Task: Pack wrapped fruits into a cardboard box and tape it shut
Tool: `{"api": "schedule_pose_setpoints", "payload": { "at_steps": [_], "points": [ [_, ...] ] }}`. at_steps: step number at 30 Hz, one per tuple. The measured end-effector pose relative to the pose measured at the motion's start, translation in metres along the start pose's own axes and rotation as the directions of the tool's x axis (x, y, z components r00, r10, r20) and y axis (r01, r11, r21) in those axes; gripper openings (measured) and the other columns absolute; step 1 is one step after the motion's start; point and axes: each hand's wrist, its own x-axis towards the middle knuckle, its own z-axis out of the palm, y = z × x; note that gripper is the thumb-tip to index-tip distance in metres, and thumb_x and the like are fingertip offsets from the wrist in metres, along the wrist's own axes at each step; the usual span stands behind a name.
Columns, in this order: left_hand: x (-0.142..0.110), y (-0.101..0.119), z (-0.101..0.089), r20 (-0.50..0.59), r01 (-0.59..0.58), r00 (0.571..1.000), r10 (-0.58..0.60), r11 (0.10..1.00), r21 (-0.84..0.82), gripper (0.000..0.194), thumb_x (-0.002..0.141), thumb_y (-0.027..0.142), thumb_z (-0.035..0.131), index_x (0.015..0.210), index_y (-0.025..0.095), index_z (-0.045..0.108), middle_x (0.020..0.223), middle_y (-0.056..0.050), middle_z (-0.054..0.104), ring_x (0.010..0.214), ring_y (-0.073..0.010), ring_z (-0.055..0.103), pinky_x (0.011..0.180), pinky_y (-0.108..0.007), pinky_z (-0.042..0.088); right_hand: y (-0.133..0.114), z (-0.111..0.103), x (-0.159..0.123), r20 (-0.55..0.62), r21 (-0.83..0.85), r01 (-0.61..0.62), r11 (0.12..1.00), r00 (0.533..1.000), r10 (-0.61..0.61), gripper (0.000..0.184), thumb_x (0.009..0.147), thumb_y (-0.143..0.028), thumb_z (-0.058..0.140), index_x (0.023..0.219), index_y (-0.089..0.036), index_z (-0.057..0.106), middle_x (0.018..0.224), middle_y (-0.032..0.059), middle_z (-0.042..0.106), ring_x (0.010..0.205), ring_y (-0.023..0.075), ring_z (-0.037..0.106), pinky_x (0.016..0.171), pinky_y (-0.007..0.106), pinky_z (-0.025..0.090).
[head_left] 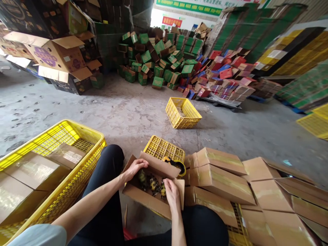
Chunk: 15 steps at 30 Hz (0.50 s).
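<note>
At six o'clock, a cardboard box is holding yellow-black fruit-like pieces; left hand (box's eleven) and right hand (three) are seemingly arranging them, grips curled, hold unclear; shifting any is needing gentleness.

There are two hands, one carton between them, and one tape dispenser.

Open from above into the box, between left hand and right hand. Hemmed in by a raised far flap, then by a tool on a low crate. Blocked leftward by a knee and a big crate, rightward by stacked cartons. Passable beyond, over floor, around a far crate, up to heaped packages.
</note>
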Motion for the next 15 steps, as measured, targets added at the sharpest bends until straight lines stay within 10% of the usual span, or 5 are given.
{"api": "schedule_pose_setpoints", "payload": {
  "at_steps": [6, 15],
  "points": [
    [-0.003, 0.004, 0.004, 0.058, 0.008, 0.998, -0.007, 1.0, -0.021, 0.046, 0.071, 0.053, 0.086, 0.095, 0.015, 0.075, 0.085, -0.005, 0.073, 0.08, -0.0191, 0.067, 0.084, -0.031, 0.049, -0.004, 0.025, -0.011, 0.25, -0.265, 0.11, 0.958, 0.967, -0.042, 0.022, 0.086, -0.033, 0.065, 0.075, -0.023, 0.082, 0.125, 0.0133, 0.077, 0.134, 0.0353, 0.057, 0.118, 0.044, 0.036],
    [-0.004, -0.006, 0.006, 0.154, 0.154, 0.978, -0.141, 0.985, -0.077, 0.052, 0.07, 0.048, 0.091, 0.107, 0.016, 0.074, 0.095, -0.006, 0.074, 0.08, -0.0162, 0.07, 0.078, -0.027, 0.051, -0.009, 0.035, -0.014, 0.33, -0.42, 0.105, 0.902, 0.943, 0.044, 0.034, 0.095, -0.028, 0.051, 0.091, -0.022, 0.084, 0.122, 0.0127, 0.079, 0.134, 0.0329, 0.058, 0.116, 0.045, 0.036]
  ]
}}
